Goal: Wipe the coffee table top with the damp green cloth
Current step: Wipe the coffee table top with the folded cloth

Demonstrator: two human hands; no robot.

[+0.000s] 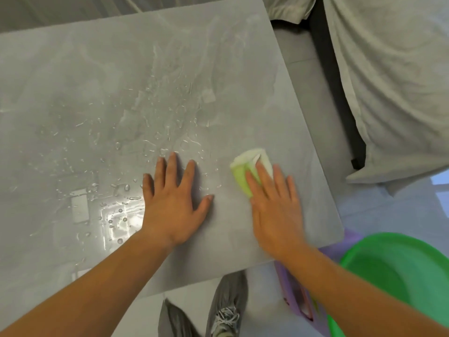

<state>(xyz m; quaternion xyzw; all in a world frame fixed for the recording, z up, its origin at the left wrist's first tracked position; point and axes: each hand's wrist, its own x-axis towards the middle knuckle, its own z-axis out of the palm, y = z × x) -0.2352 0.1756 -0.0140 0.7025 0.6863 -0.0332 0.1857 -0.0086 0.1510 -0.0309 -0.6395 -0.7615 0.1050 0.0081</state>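
two bare forearms enter from the bottom edge, nearest the camera, one per side. count: two hands, one cloth, one table, one basin, one stool, two shoes.

right hand: flat, palm down, fingers extended and close together, pressing on the green cloth. nothing is pinched or curled around; the hold is by downward pressure only. the hand shows slight motion blur.

cloth: one folded pad, pale green with a whiter far end. its long axis runs from near-left to far-right, roughly in line with the fingers. the near half lies under the fingertips; the far end sticks out beyond them, flat on the table.

left hand: flat, palm down, fingers spread wide, resting directly on the coffee table. it holds nothing and lies just left of the right hand, apart from the cloth.

table top: grey, stone-look, with water droplets and streaks across the middle and left; the patch around the cloth looks duller. the cloth sits near the table's right edge, toward the near corner.

outward: green basin at lower right, on a purple stool. grey shoes on the pale floor below the near edge. sofa with a light cover at upper right.
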